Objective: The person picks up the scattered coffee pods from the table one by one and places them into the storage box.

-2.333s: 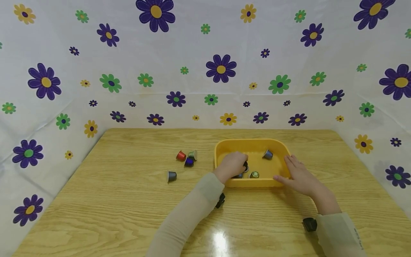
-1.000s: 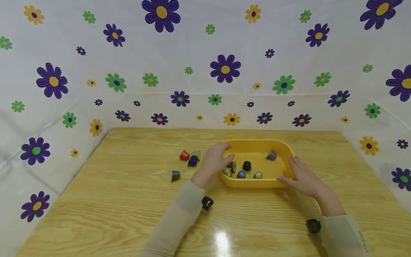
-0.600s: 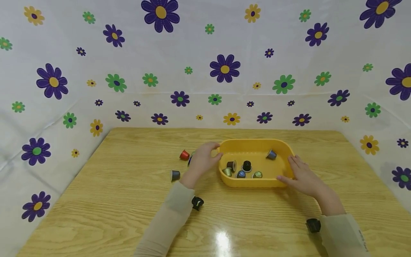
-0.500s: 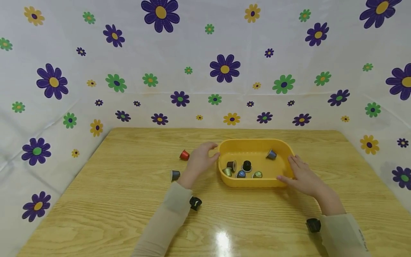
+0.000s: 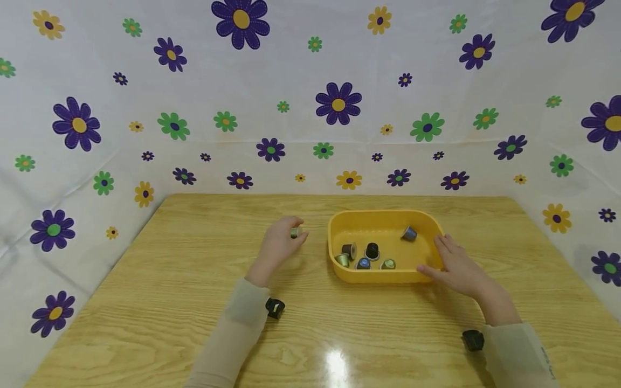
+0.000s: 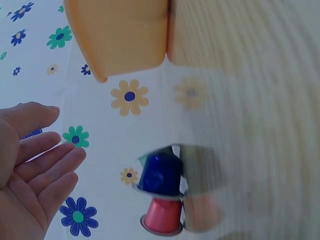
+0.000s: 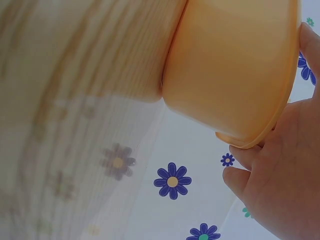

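Observation:
A yellow tray (image 5: 378,214) sits on the wooden table and holds several coffee capsules, among them a black one (image 5: 372,250) and a grey-blue one (image 5: 408,233). My left hand (image 5: 278,242) is to the left of the tray, over a group of loose capsules. An olive capsule (image 5: 295,232) shows at its fingertips. In the left wrist view the left hand (image 6: 30,165) has straight, spread fingers and holds nothing, with a blue capsule (image 6: 160,172) and a red capsule (image 6: 161,217) just beyond it. My right hand (image 5: 451,261) rests against the tray's right rim (image 7: 230,65).
The wooden table (image 5: 194,334) is walled at the back and both sides by a white cloth printed with flowers (image 5: 335,102). A small black camera (image 5: 275,307) is strapped at each wrist. A further loose capsule on the left is hidden by my left hand.
My left hand has come out of the tray and moved left to the loose capsules, leaving more capsules lying in the tray. The right hand has stayed on the tray's rim.

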Available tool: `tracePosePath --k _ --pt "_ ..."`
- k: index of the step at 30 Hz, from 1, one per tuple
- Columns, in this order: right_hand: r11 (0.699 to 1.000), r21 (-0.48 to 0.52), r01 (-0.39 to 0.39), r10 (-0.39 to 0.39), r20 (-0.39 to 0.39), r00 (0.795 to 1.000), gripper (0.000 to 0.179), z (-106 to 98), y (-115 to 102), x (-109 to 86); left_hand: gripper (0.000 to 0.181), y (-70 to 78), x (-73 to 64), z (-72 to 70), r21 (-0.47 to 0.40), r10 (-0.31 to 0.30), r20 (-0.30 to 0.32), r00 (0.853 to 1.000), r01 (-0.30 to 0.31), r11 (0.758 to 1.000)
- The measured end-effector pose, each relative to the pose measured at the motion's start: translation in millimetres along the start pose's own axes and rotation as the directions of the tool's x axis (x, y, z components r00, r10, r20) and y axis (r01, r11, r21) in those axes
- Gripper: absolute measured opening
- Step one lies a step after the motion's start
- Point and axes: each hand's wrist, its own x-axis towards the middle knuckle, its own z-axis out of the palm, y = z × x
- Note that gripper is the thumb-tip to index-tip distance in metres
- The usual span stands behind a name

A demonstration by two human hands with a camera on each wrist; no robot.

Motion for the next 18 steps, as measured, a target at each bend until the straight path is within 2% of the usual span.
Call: tracePosePath --k 5,12,18 --pt "1.000 -0.003 0.000 0.000 0.005 1.000 0.086 0 0 1.1 0.028 -9.2 -5.4 -6.2 -0.001 -0.012 0.019 1.000 0.012 1.000" --pt "1.000 0.001 0.012 -0.012 -0.004 1.000 0.085 -2 -1 -0.2 0.026 -10.2 -6.8 -11.7 0.036 -0.056 0.100 0.993 0.052 0.998" --pt "1.000 -0.010 0.008 -0.008 0.007 1.000 0.086 0 1 0.7 0.028 -13.7 -4.5 -9.8 0.084 -0.097 0.157 0.983 0.085 0.993"
